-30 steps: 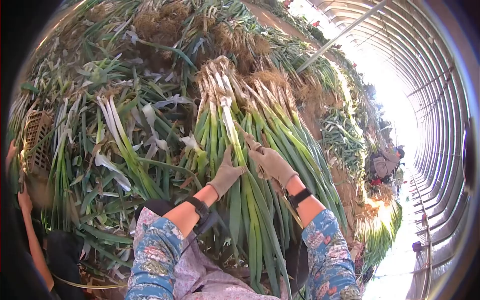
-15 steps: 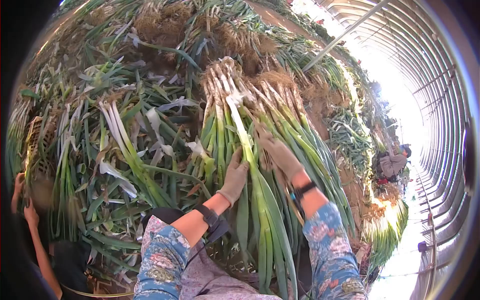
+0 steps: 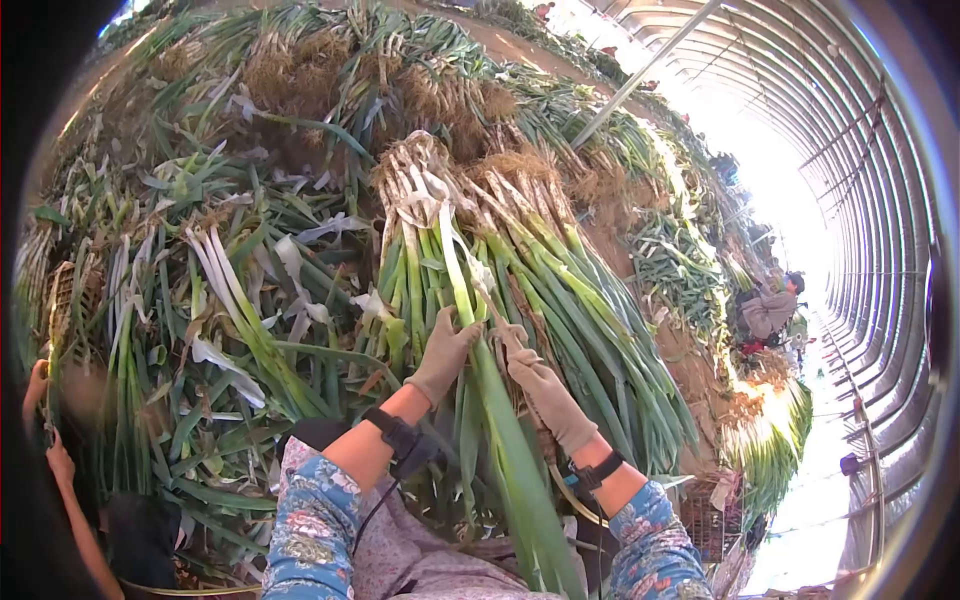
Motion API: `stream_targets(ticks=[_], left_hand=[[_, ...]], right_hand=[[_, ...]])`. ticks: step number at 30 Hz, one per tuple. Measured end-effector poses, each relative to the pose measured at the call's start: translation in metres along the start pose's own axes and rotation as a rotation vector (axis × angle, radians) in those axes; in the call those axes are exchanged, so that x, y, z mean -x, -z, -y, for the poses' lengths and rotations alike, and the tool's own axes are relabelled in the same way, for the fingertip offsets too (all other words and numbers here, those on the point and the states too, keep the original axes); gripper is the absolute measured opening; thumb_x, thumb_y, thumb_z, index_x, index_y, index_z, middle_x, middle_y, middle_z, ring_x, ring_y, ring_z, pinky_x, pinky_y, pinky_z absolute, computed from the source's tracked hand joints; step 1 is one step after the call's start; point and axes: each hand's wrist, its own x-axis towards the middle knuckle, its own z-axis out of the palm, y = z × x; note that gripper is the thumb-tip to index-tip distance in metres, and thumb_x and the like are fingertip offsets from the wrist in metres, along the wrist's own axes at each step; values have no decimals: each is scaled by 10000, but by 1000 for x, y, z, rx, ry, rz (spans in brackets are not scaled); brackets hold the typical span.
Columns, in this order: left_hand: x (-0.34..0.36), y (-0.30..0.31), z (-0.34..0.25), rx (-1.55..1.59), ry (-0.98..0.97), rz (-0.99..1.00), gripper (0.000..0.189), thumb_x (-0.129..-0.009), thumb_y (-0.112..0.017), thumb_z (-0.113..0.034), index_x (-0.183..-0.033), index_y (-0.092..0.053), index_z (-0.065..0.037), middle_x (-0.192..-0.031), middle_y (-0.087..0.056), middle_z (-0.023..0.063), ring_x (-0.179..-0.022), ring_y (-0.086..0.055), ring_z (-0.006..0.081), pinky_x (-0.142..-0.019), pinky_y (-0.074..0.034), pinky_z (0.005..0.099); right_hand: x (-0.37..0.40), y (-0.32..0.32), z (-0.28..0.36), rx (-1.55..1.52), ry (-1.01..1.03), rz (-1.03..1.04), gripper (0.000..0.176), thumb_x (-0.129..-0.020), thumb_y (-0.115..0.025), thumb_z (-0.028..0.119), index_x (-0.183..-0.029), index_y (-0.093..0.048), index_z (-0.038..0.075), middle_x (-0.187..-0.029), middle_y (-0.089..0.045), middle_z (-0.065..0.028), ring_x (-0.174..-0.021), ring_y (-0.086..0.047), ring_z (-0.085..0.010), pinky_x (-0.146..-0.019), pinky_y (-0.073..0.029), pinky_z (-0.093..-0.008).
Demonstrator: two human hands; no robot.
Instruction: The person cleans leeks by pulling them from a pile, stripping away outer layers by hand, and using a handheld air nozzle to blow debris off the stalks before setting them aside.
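My gloved left hand (image 3: 444, 358) is closed around a long green onion (image 3: 490, 385), its white end pointing away from me and its leaves running down over my lap. Close to the right of that stalk, my gloved right hand (image 3: 548, 392) is closed around a slim nozzle-like tool (image 3: 496, 312); a yellowish hose (image 3: 562, 482) trails below the hand. A loose pale skin (image 3: 481, 276) hangs by the tool's tip. Beneath both hands lies a pile of unpeeled green onions (image 3: 590, 285) with brown roots at the far end.
Peeled green onions (image 3: 235, 275) lie to the left among leaf scraps (image 3: 300, 255). Another person's hand (image 3: 60, 460) shows at the far left. Rooted bundles (image 3: 300, 75) lie farther off. At right are a crate (image 3: 712, 515), a seated person (image 3: 770, 310) and the ribbed tunnel wall (image 3: 890, 300).
My right hand has come down along the stalk towards me, and the pale skin has shifted lower with it. My left hand keeps its hold. The whole view has shifted slightly.
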Motion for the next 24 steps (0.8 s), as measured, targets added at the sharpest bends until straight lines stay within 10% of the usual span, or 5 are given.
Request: stream_targets(ticks=[9,14,17,20,24], left_hand=[[9,21,-7,120,205,76,478,-933,-584,-151,-1379,-447,-46,-1073,-631,64,-925,-625,149,-785,-524,324],[10,24,-17,207,223,77,422,-936,-594,-205,-1331,-508,-83,-990,-635,33,-857,-622,135,-735,-501,281],[14,34,-35,99,109,26,446,-943,-607,-177,-1344,-481,-29,-1013,-626,43,-888,-604,127,-757,-486,283],[14,49,-38,54,-101,-106,505,-969,-606,-156,-1411,-418,1,-1051,-625,60,-961,-580,128,-881,-467,300],[5,80,-32,-150,-308,-177,475,-966,-594,-222,-1354,-466,20,-1080,-658,184,-924,-646,215,-825,-514,383]], right_hand=[[-91,-17,48,290,-146,-80,411,-943,-620,376,-999,-673,-28,-604,-606,-119,-614,-651,-258,-600,-509,-389],[-174,15,1,955,99,-72,329,-943,-616,332,-1105,-654,48,-799,-658,-196,-777,-677,-358,-697,-526,-459],[-157,27,49,1076,140,-425,341,-943,-620,298,-1197,-621,70,-948,-688,-181,-904,-675,-372,-779,-529,-485],[-129,6,74,1186,627,-474,389,-946,-634,333,-1189,-609,30,-1012,-692,-169,-909,-677,-348,-790,-537,-450],[-100,-81,62,419,451,296,367,-942,-674,251,-1218,-605,19,-966,-675,-101,-863,-668,-197,-753,-535,-366]])
